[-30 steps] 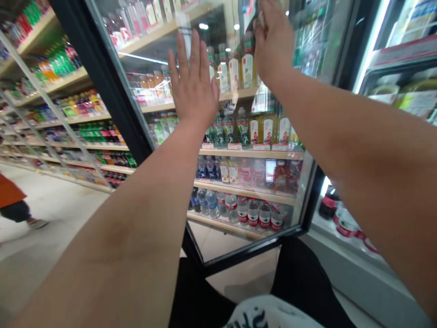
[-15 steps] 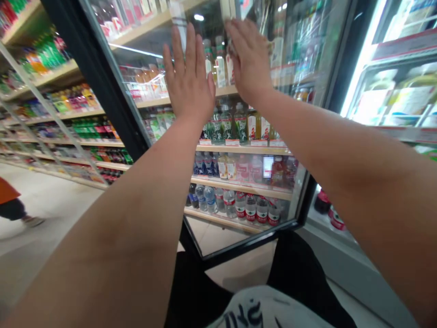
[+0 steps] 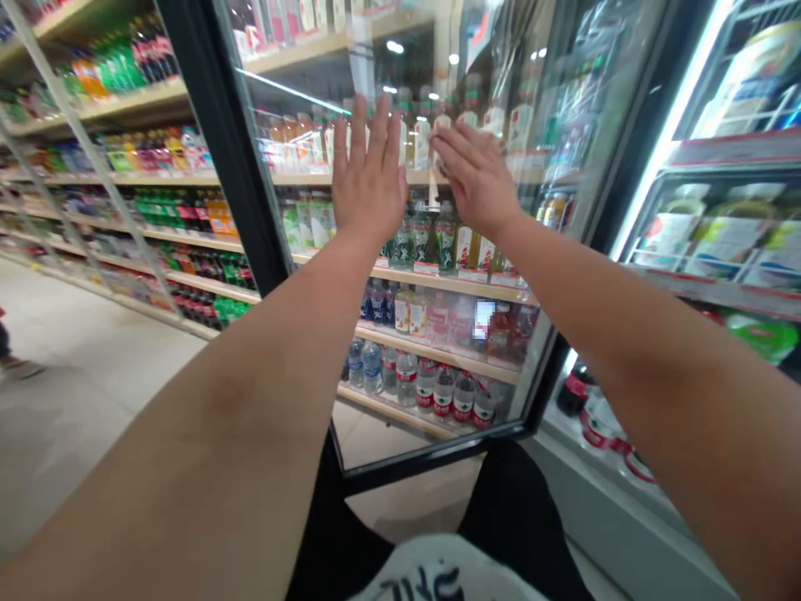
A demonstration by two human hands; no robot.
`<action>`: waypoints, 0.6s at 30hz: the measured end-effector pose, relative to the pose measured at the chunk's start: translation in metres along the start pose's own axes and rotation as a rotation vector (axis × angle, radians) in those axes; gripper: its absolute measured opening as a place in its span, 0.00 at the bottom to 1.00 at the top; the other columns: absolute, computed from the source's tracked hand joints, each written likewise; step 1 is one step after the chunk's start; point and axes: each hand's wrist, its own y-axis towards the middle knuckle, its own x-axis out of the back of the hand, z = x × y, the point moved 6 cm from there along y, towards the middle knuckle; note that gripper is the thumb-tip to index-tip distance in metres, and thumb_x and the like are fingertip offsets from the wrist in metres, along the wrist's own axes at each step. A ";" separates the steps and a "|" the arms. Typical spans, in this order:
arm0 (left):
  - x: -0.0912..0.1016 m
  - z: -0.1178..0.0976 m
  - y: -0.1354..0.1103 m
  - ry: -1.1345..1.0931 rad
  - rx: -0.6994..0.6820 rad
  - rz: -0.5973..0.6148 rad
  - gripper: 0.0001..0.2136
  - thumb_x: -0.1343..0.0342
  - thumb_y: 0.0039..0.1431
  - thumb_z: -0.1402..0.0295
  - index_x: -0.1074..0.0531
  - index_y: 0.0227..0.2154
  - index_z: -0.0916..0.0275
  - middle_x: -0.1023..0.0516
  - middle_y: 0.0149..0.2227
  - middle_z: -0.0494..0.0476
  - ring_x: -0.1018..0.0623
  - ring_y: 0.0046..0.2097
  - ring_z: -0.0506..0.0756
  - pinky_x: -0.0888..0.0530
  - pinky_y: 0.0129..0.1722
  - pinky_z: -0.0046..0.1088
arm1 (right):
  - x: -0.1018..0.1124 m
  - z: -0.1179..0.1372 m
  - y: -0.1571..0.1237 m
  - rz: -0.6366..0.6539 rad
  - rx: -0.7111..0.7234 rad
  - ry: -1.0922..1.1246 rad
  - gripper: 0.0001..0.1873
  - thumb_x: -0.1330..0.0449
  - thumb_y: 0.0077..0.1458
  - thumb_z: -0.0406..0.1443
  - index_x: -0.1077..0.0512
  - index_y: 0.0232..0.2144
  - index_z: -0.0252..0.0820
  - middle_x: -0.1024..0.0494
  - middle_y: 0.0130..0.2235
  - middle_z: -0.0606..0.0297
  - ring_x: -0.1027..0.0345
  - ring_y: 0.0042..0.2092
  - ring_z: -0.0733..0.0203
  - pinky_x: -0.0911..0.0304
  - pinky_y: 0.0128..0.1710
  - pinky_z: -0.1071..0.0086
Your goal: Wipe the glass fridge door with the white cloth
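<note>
A glass door (image 3: pixel 431 401) in a black frame stands swung out from a lit drinks cooler. My left hand (image 3: pixel 370 179) lies flat against the pane, fingers stretched upward and slightly apart, holding nothing. To its right, my right hand (image 3: pixel 479 179) is pressed to the same glass, its fingers together and bent a little. A small greyish patch shows at the edge of the right palm; I cannot make out what it is. Through the pane appear shelves of bottles, among them dark-green-labelled bottles (image 3: pixel 420 242) below the hands.
Inside the cooler at right are large pale bottles (image 3: pixel 729 225) and, lower down, red-labelled bottles (image 3: pixel 597 426). Shelves of soft drinks (image 3: pixel 168 209) run along the left aisle. A person's foot (image 3: pixel 22 368) shows on the floor at far left. My knees are close below the door.
The view has shifted, so the door and shelves sit differently in it. Both hands appear lower on the glass, the right one clearly so. The person at left is further out of view.
</note>
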 end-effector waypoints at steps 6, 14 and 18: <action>0.001 0.001 -0.001 0.075 0.004 -0.023 0.38 0.62 0.64 0.52 0.58 0.77 0.45 0.70 0.71 0.16 0.78 0.72 0.43 0.75 0.75 0.33 | 0.009 -0.006 0.007 -0.160 -0.094 -0.056 0.35 0.55 0.61 0.39 0.34 0.68 0.35 0.36 0.70 0.59 0.51 0.73 0.46 0.60 0.75 0.43; -0.001 0.003 -0.004 0.067 0.035 -0.007 0.37 0.60 0.64 0.56 0.59 0.76 0.42 0.62 0.73 0.21 0.75 0.73 0.41 0.75 0.75 0.33 | 0.005 -0.010 0.012 -0.175 -0.099 0.001 0.37 0.56 0.62 0.48 0.33 0.68 0.44 0.34 0.69 0.65 0.49 0.72 0.50 0.59 0.75 0.50; -0.001 0.003 -0.005 0.043 0.031 -0.018 0.36 0.61 0.64 0.57 0.57 0.76 0.42 0.65 0.72 0.18 0.75 0.73 0.41 0.73 0.76 0.32 | 0.001 0.004 0.010 -0.036 0.034 0.031 0.34 0.54 0.62 0.50 0.32 0.67 0.53 0.36 0.70 0.72 0.51 0.74 0.52 0.62 0.76 0.50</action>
